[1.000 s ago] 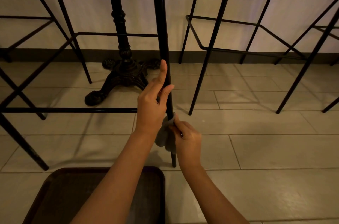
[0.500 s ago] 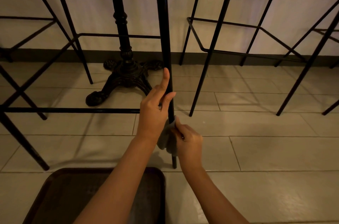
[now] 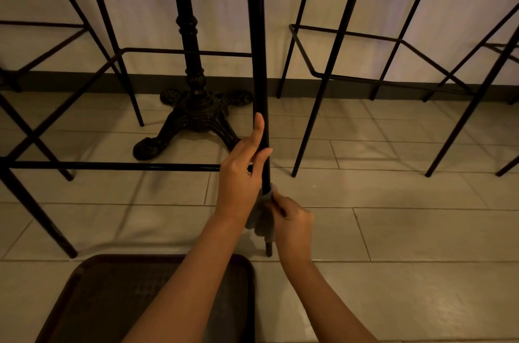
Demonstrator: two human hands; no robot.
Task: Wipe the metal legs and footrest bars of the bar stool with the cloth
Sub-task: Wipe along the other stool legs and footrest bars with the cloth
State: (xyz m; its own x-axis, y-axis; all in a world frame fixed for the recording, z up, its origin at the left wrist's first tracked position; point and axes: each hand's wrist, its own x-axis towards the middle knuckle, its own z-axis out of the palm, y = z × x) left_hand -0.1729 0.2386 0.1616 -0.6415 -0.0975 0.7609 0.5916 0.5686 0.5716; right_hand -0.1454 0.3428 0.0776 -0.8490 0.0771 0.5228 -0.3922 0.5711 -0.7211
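Note:
A black metal stool leg (image 3: 259,61) runs down the middle of the view to the tiled floor. My left hand (image 3: 241,174) grips it just above the footrest bar (image 3: 112,166), with the index finger stretched up along the leg. My right hand (image 3: 292,220) sits lower and pinches a small grey cloth (image 3: 262,219) around the leg near its foot. A second footrest bar (image 3: 182,51) runs across farther back. Part of the leg between my hands is hidden by the cloth.
An ornate black cast-iron table base (image 3: 193,115) stands behind the leg. A second stool frame (image 3: 331,75) stands to the right and another stool's legs (image 3: 92,5) to the left. A dark brown tray (image 3: 112,300) lies on the floor near me. A white wall with grey skirting closes the back.
The right hand and cloth stay near the same low spot on the leg. The view has shifted slightly. My left hand keeps its grip.

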